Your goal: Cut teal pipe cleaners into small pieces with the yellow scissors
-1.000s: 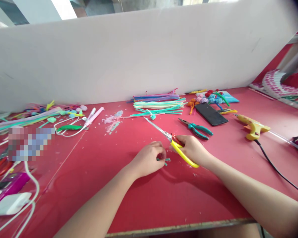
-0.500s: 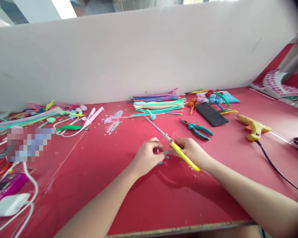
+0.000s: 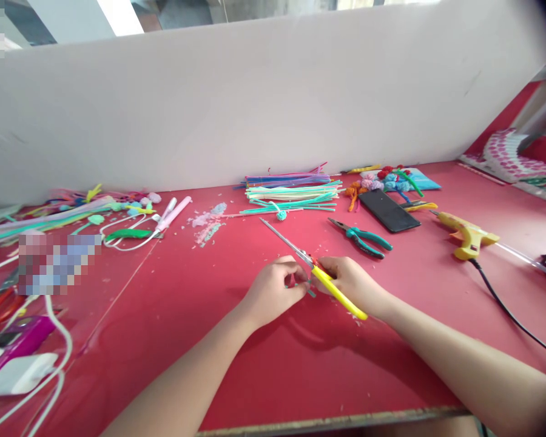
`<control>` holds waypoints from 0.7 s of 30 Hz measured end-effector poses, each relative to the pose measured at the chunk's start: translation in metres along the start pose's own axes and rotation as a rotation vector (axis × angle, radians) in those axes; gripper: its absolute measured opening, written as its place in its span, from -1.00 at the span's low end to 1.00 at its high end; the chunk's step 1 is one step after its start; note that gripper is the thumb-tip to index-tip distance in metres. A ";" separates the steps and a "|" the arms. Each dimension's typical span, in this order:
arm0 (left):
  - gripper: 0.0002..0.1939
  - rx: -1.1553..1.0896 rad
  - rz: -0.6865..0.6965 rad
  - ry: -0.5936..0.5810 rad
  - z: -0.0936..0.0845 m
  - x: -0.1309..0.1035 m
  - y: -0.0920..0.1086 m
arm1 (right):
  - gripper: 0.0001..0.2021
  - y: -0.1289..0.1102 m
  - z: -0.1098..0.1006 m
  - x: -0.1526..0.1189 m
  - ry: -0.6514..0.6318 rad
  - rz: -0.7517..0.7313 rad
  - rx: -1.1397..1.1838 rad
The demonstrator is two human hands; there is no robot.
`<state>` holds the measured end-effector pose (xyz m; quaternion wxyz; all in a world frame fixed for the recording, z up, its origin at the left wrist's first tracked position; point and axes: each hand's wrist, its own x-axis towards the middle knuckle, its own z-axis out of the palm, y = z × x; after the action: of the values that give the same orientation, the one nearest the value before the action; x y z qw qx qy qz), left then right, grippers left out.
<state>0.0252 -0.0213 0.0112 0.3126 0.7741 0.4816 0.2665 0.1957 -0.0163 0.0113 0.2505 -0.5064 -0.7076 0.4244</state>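
Just above the middle of the red table, my left hand [image 3: 275, 291] is closed in a pinch on a short teal pipe cleaner [image 3: 312, 292]. Only a little of that piece shows between the fingertips. Close beside it, my right hand [image 3: 357, 285] grips yellow-handled scissors [image 3: 340, 295]. Their blades point away to the upper left and look closed together. The right fingertips are next to the teal piece, partly hidden behind the handle, so I cannot tell whether they touch it.
Bundled pipe cleaners [image 3: 291, 193] lie along the white partition [image 3: 273, 103], with a teal pompom [image 3: 281, 215] in front. Teal pliers [image 3: 364, 238], a black phone [image 3: 389, 211] and a yellow glue gun [image 3: 468, 233] are to the right. Cables [image 3: 64, 340] and fuzzy scraps [image 3: 208, 221] lie left.
My left fingertips have shifted slightly right, and less of the teal piece shows below them. The scissors have moved slightly down and left at the tip.
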 end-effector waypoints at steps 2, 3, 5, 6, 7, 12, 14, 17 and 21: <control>-0.94 -0.006 -0.005 -0.005 0.001 0.000 -0.001 | -0.77 0.000 0.001 0.000 0.008 -0.010 -0.011; -0.94 -0.009 -0.005 -0.001 0.000 0.001 -0.002 | -0.77 0.000 0.001 0.000 0.013 -0.009 -0.014; -0.95 -0.021 -0.007 0.031 -0.001 0.002 -0.005 | -0.80 0.002 0.001 0.000 0.013 0.002 -0.006; -0.95 -0.028 -0.015 0.059 -0.002 0.003 -0.006 | -0.83 0.003 0.001 0.000 0.008 0.007 0.006; -0.94 -0.035 -0.029 0.086 -0.003 0.004 -0.008 | -0.86 0.004 0.001 0.001 -0.006 0.011 0.021; -0.85 -0.120 -0.132 0.159 -0.008 0.009 -0.013 | -0.90 0.003 0.000 -0.002 -0.079 0.000 0.073; -0.84 -0.146 -0.140 0.155 -0.008 0.009 -0.012 | -0.87 0.001 -0.001 -0.003 -0.075 0.013 0.049; -0.86 -0.173 -0.115 0.141 -0.007 0.008 -0.009 | -0.88 -0.001 -0.001 -0.003 -0.065 0.044 0.056; -0.87 -0.262 -0.110 0.082 -0.005 0.006 -0.003 | -0.86 -0.001 0.000 -0.001 0.044 0.031 0.074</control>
<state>0.0223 -0.0135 0.0133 0.4052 0.6874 0.4969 0.3411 0.1957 -0.0170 0.0127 0.2780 -0.5169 -0.6780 0.4426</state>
